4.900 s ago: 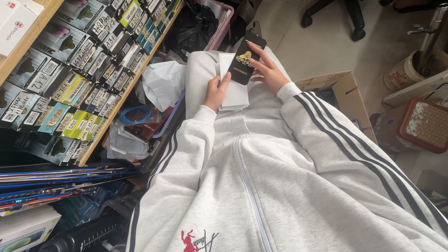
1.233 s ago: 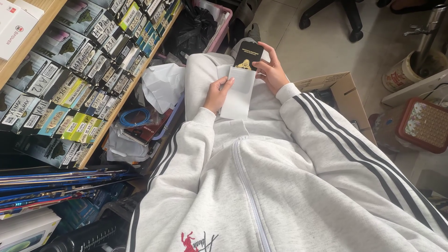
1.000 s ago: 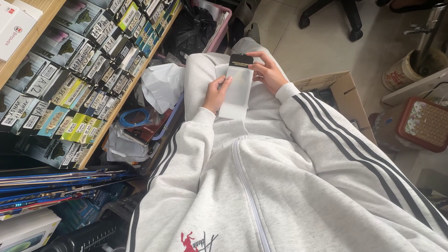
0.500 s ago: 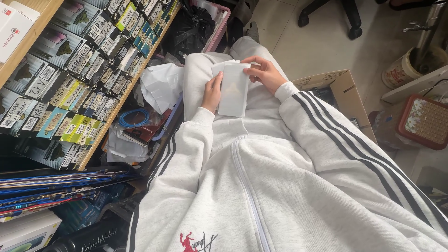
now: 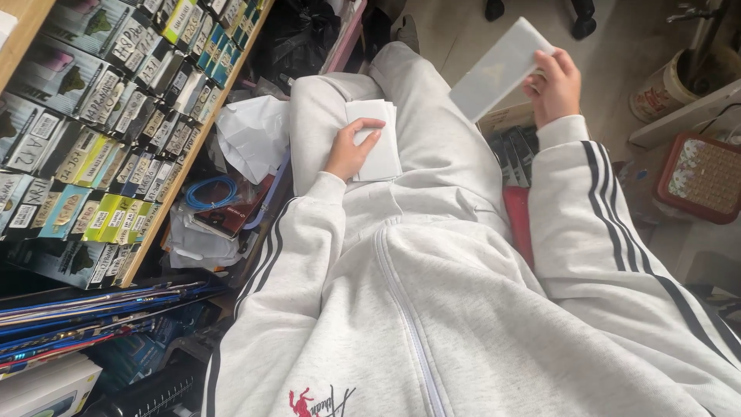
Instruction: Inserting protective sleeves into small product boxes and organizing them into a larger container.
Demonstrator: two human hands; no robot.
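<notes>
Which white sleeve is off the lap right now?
The single white sleeve lifted in the right hand, over the cardboard box. The other sleeves lie stacked on the thigh under the left hand.

A small shop stockroom: shelf (image 5: 154, 224) crammed with rows of packaged goods (image 5: 100, 116).

Left hand (image 5: 353, 150) flat, palm down, fingers spread; right hand (image 5: 554, 86) raised, fingers seemingly curled in a pinch.
</notes>
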